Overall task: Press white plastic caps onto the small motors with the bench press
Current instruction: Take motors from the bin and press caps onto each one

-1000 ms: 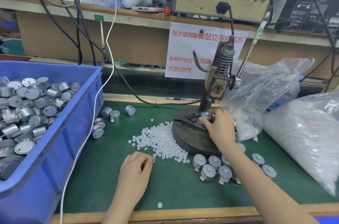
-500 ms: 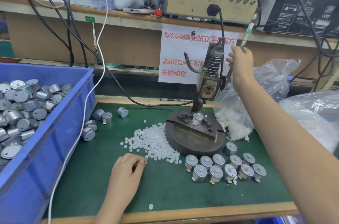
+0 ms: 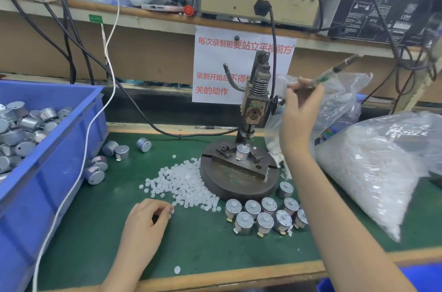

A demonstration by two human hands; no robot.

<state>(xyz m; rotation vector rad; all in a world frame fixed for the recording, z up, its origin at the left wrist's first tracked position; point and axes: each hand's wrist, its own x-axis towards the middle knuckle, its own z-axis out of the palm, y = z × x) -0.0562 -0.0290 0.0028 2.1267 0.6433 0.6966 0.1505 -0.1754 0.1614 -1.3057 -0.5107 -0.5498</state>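
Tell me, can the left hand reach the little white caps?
Probably yes. The left hand lies on the mat at the caps' near edge, seemingly pinching one; nothing blocks it.

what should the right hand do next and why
Probably pull the thin metal lever down: the right hand grips it, and a small silver cylindrical motor sits in the fixture of the dark round-based bench press, right under the ram. Whether its white cap is seated is too small to tell.

Motors (image 3: pixel 265 218): shiny metal. Caps (image 3: pixel 185 184): matt white plastic. Press (image 3: pixel 239 172): dull, worn metal. Desk (image 3: pixel 203 244): matt green mat, wood edge.
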